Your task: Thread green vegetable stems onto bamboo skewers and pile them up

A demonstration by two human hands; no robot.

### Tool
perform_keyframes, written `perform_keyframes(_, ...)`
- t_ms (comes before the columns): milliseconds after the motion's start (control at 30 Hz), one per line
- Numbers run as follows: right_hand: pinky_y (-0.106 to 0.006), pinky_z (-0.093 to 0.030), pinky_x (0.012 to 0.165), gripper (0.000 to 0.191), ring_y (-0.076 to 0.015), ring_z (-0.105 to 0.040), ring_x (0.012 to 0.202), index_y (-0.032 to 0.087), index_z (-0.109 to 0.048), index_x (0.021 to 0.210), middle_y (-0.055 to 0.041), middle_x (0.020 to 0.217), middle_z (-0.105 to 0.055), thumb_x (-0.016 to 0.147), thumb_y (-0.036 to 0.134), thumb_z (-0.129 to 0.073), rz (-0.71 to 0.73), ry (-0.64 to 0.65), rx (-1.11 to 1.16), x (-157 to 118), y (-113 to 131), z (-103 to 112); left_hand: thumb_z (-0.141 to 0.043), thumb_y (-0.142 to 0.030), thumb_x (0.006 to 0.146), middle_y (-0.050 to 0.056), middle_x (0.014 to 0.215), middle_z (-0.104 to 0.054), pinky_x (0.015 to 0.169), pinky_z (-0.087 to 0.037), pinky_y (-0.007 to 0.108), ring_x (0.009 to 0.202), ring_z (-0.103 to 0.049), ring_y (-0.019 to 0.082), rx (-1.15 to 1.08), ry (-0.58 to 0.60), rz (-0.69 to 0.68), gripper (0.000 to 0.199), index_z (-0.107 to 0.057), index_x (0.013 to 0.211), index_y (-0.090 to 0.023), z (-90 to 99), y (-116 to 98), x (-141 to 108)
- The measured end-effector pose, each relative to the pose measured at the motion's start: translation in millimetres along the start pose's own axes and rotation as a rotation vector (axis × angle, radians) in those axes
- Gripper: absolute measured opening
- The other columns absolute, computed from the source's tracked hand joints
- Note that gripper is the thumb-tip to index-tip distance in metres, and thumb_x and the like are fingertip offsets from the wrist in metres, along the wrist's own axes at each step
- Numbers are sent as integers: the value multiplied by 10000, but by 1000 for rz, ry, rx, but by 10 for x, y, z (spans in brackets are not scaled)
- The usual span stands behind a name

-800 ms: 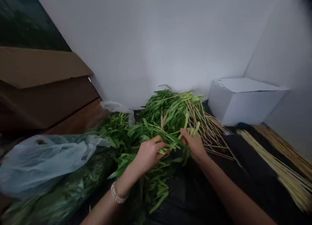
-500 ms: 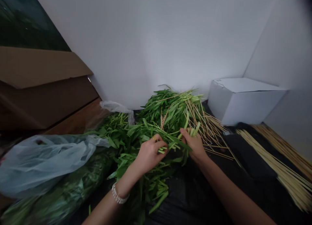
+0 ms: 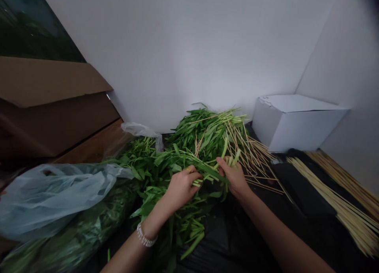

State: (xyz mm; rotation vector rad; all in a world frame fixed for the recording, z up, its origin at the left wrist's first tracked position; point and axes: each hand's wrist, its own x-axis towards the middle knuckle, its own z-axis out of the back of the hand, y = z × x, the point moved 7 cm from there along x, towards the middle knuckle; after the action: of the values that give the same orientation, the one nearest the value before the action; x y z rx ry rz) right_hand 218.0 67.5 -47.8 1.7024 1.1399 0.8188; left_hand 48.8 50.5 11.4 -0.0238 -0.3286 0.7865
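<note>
While your left hand (image 3: 182, 189) was closed around several green stems (image 3: 196, 182), your right hand (image 3: 236, 179) gripped pale stem ends (image 3: 237, 158) between thumb and curled fingers, near the left. From the head view, both hands were over the middle of the black surface (image 3: 219, 245). Whether any single stem ran through both grips could not be told.

Toward the far edge, a leafy pile (image 3: 192, 127) lay against the wall (image 3: 183, 48), its stem ends pointing right; thin tan sticks (image 3: 251, 150) were strewn over and beside it. Judged from this layout, the work was partway: the far pile looked gathered, whereas the stems in your grip were likely unfinished. Loose greens (image 3: 192, 227) below your hands, toward the near edge, lay unaligned and appeared left to handle. At the near left corner, bagged greens (image 3: 85, 233), partly under a clear plastic bag (image 3: 59, 198), appeared untouched. Along the right edge, pale sticks (image 3: 331, 198) and brown sticks (image 3: 346, 176) lay in separate sets, apart from either hand.
</note>
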Motion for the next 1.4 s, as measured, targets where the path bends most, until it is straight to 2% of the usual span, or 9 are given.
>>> perform_keyframes(333, -183, -250, 336, 392, -54, -351, 333, 175, -581, 664, 66, 388, -463, 706, 535, -730, 32, 102, -92, -39, 47, -76, -547, -186, 850, 33, 902, -611, 724, -444, 258, 814, -614, 169, -60, -83, 94, 138, -678, 887, -207, 181, 274, 11)
perform_keyframes(500, -181, -239, 322, 405, -52, -355, 336, 158, -624, 715, 56, 420, -492, 686, 545, -738, -14, 122, -45, -53, -63, -118, -561, -170, 755, 23, 811, -588, 720, -439, 269, 775, -593, 173, -154, -295, 252, 81, -640, 760, -184, 303, 392, 18)
perform_keyframes(667, -181, -250, 326, 415, -57, -369, 340, 150, -628, 694, 59, 399, -464, 687, 552, -733, -49, 129, -6, -93, -115, -168, -525, -197, 694, -6, 684, -538, 661, -410, 258, 673, -531, 149, -409, -472, 386, 88, -595, 644, -185, 331, 539, 32)
perform_keyframes(867, -166, -226, 313, 449, -39, -358, 366, 165, -581, 676, 44, 497, -545, 561, 529, -818, -63, -32, 183, 67, -35, 27, -497, -296, 745, -55, 585, -425, 515, -321, 228, 526, -384, 115, -663, -714, 663, 128, -568, 741, -190, 509, 1065, -196)
perform_keyframes(967, -163, -231, 312, 460, -36, -386, 393, 153, -634, 791, 2, 658, -644, 558, 500, -827, -58, -15, 214, 116, -21, 49, -454, -309, 826, -32, 659, -460, 599, -392, 245, 621, -456, 144, -481, -731, 577, 146, -555, 820, -203, 730, 1172, -245)
perform_keyframes(1067, -162, -243, 315, 489, -34, -406, 404, 148, -665, 915, -22, 757, -677, 600, 492, -810, -57, 51, 201, 88, -53, -7, -419, -289, 890, 34, 873, -538, 816, -433, 314, 869, -523, 193, -213, -721, 433, 152, -546, 883, -206, 919, 1074, -244)
perform_keyframes(1167, -157, -232, 316, 470, -25, -394, 392, 149, -670, 946, -18, 759, -680, 643, 487, -790, -60, 85, 187, 47, -85, -45, -395, -274, 920, 71, 971, -553, 915, -402, 379, 976, -515, 226, -64, -697, 388, 160, -540, 907, -208, 1011, 933, -232)
perform_keyframes(1333, -165, -226, 316, 430, -30, -380, 380, 162, -675, 952, 4, 705, -675, 669, 471, -772, -65, 148, 187, 21, -61, -89, -357, -321, 965, 56, 1050, -650, 988, -344, 434, 1117, -492, 252, -69, -630, 423, 233, -572, 987, -236, 1048, 861, -200)
perform_keyframes(1400, -167, -222, 319, 411, -27, -375, 379, 176, -680, 960, 1, 735, -691, 671, 453, -771, -81, 204, 211, 5, -43, -133, -349, -347, 974, 48, 981, -677, 970, -364, 406, 1082, -533, 237, -141, -591, 402, 229, -546, 973, -230, 1022, 866, -178)
